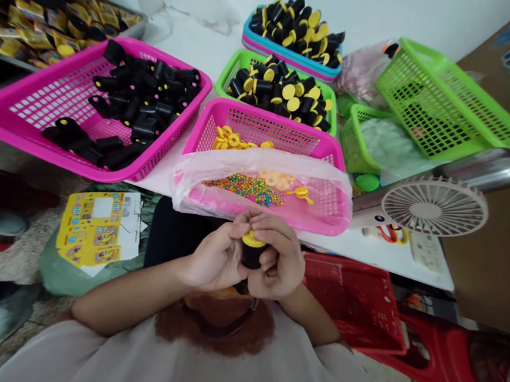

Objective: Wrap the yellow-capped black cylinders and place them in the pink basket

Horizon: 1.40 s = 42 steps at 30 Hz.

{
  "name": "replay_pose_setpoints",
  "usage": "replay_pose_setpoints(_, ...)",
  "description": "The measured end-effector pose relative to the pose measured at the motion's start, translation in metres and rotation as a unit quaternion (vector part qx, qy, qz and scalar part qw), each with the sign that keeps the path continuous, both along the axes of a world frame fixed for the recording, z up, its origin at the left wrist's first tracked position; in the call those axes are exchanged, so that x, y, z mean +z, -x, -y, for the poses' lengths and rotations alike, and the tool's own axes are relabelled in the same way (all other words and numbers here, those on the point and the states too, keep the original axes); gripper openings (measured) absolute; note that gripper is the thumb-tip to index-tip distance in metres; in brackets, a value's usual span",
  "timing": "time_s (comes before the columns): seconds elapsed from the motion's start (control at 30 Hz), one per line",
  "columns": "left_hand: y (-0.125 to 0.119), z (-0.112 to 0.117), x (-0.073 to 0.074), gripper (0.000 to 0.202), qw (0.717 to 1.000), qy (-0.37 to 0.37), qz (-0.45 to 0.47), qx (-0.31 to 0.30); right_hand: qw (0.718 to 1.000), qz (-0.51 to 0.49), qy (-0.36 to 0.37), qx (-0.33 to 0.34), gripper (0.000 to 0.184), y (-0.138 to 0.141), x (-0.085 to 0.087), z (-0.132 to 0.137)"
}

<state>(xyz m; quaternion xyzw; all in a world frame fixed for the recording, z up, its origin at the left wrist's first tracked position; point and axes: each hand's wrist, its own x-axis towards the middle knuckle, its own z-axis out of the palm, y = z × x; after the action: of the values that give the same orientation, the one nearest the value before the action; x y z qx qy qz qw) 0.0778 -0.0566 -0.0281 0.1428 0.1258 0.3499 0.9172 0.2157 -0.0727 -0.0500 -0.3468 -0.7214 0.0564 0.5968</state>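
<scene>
Between both hands, close to my chest, is a small black canister with a yellow lid [251, 249]. My left hand [221, 253] grips its left side, with the fingertips at the lid. From the other side my right hand [279, 254] wraps round it, fingers over the lid's edge. Just beyond the hands stands a pink basket [339, 215] with a clear plastic bag over its near part. Small multicoloured beads [249, 187] lie in the bag, and a yellow clip-like part [301, 193] is to their right. Several yellow lids [228, 139] sit behind them.
A larger pink basket [30, 132] on the left holds black canisters. Behind, a green basket [229, 74] and a blue tray [252, 29] are heaped with lidded ones. A small fan [433, 206] stands right; red crates [352, 304] are below the table. Yellow printed cardboard [88, 225] lies left.
</scene>
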Motion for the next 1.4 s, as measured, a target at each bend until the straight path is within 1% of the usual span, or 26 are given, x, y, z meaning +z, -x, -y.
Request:
replay_pose_setpoints(0.1, 0.003, -0.003, -0.001, 0.034, 0.999, 0.035, 0.011, -0.005, 0.999, 0.004, 0.021, 0.040, 0.040, -0.006, -0.003, -0.005)
replay_pose_setpoints(0.17, 0.005, -0.003, -0.003, 0.032, 0.999, 0.044, 0.018, -0.017, 0.997, 0.022, -0.018, 0.069, 0.040, -0.009, -0.002, -0.012)
replay_pose_setpoints(0.23, 0.007, -0.002, -0.004, 0.026, 0.999, 0.040, 0.027, -0.014, 0.992, 0.066, -0.055, 0.096, 0.039, -0.011, 0.004, -0.019)
replay_pose_setpoints(0.3, 0.009, -0.001, -0.006, 0.020, 0.999, 0.030, 0.022, 0.008, 0.982, 0.121, -0.051, 0.133, 0.040, -0.011, 0.016, -0.024)
replay_pose_setpoints(0.4, 0.015, -0.003, -0.008, 0.023, 0.997, -0.012, -0.013, 0.078, 0.960, 0.211, -0.030, 0.184, 0.050, -0.012, 0.042, -0.035)
replay_pose_setpoints(0.47, 0.023, -0.007, -0.008, 0.028, 0.987, -0.084, -0.051, 0.127, 0.942, 0.272, -0.016, 0.196, 0.055, -0.016, 0.061, -0.056)
replay_pose_setpoints(0.5, 0.028, -0.008, -0.007, 0.030, 0.978, -0.137, -0.074, 0.138, 0.933, 0.302, -0.006, 0.194, 0.054, -0.020, 0.071, -0.072)
replay_pose_setpoints(0.57, 0.041, -0.010, -0.003, 0.037, 0.949, -0.266, -0.120, 0.121, 0.928, 0.337, 0.009, 0.158, 0.047, -0.032, 0.090, -0.119)
replay_pose_setpoints(0.6, 0.047, -0.010, 0.000, 0.040, 0.929, -0.332, -0.134, 0.095, 0.935, 0.336, 0.014, 0.116, 0.049, -0.040, 0.099, -0.147)
replay_pose_setpoints(0.67, 0.058, -0.009, 0.012, 0.040, 0.881, -0.443, -0.162, 0.023, 0.952, 0.305, 0.028, 0.008, 0.067, -0.059, 0.113, -0.200)
replay_pose_setpoints(0.7, 0.063, -0.009, 0.019, 0.037, 0.853, -0.491, -0.177, -0.010, 0.957, 0.285, 0.044, -0.041, 0.077, -0.068, 0.118, -0.220)
replay_pose_setpoints(0.73, 0.069, -0.009, 0.027, 0.033, 0.822, -0.535, -0.194, -0.037, 0.960, 0.265, 0.060, -0.072, 0.073, -0.076, 0.121, -0.234)
replay_pose_setpoints(0.77, 0.074, -0.010, 0.034, 0.029, 0.791, -0.572, -0.213, -0.049, 0.963, 0.246, 0.072, -0.086, 0.067, -0.083, 0.122, -0.239)
replay_pose_setpoints(0.8, 0.082, -0.012, 0.041, 0.027, 0.762, -0.601, -0.237, -0.043, 0.967, 0.226, 0.081, -0.083, 0.067, -0.087, 0.120, -0.237)
replay_pose_setpoints(0.83, 0.091, -0.016, 0.047, 0.024, 0.738, -0.619, -0.267, -0.015, 0.972, 0.210, 0.087, -0.065, 0.069, -0.090, 0.115, -0.227)
replay_pose_setpoints(0.87, 0.102, -0.023, 0.052, 0.023, 0.719, -0.622, -0.308, 0.031, 0.975, 0.200, 0.093, -0.037, 0.072, -0.091, 0.109, -0.212)
replay_pose_setpoints(0.93, 0.131, -0.044, 0.056, 0.020, 0.671, -0.582, -0.435, 0.145, 0.973, 0.209, 0.092, 0.025, 0.081, -0.091, 0.095, -0.170)
replay_pose_setpoints(0.97, 0.148, -0.058, 0.057, 0.020, 0.632, -0.549, -0.513, 0.191, 0.968, 0.229, 0.099, 0.038, 0.081, -0.091, 0.088, -0.148)
replay_pose_setpoints(1.0, 0.163, -0.074, 0.057, 0.023, 0.579, -0.515, -0.598, 0.205, 0.960, 0.252, 0.115, 0.045, 0.077, -0.092, 0.083, -0.127)
replay_pose_setpoints(1.03, 0.178, -0.091, 0.056, 0.024, 0.522, -0.482, -0.677, 0.193, 0.953, 0.272, 0.122, 0.058, 0.071, -0.093, 0.079, -0.108)
replay_pose_setpoints(1.07, 0.189, -0.108, 0.054, 0.024, 0.469, -0.443, -0.747, 0.162, 0.946, 0.290, 0.129, 0.062, 0.066, -0.094, 0.077, -0.093)
replay_pose_setpoints(1.1, 0.198, -0.125, 0.053, 0.020, 0.447, -0.422, -0.776, 0.143, 0.941, 0.303, 0.137, 0.057, 0.062, -0.096, 0.076, -0.080)
replay_pose_setpoints(1.17, 0.203, -0.152, 0.049, 0.019, 0.422, -0.403, -0.808, 0.081, 0.935, 0.316, 0.156, 0.040, 0.056, -0.102, 0.076, -0.061)
replay_pose_setpoints(1.23, 0.198, -0.167, 0.045, 0.028, 0.404, -0.401, -0.822, 0.020, 0.931, 0.317, 0.181, 0.031, 0.051, -0.110, 0.076, -0.048)
replay_pose_setpoints(1.3, 0.190, -0.170, 0.045, 0.033, 0.378, -0.403, -0.833, -0.023, 0.930, 0.304, 0.203, 0.039, 0.047, -0.117, 0.073, -0.038)
replay_pose_setpoints(1.4, 0.181, -0.160, 0.054, 0.036, 0.335, -0.414, -0.846, -0.042, 0.936, 0.268, 0.222, 0.045, 0.041, -0.125, 0.063, -0.023)
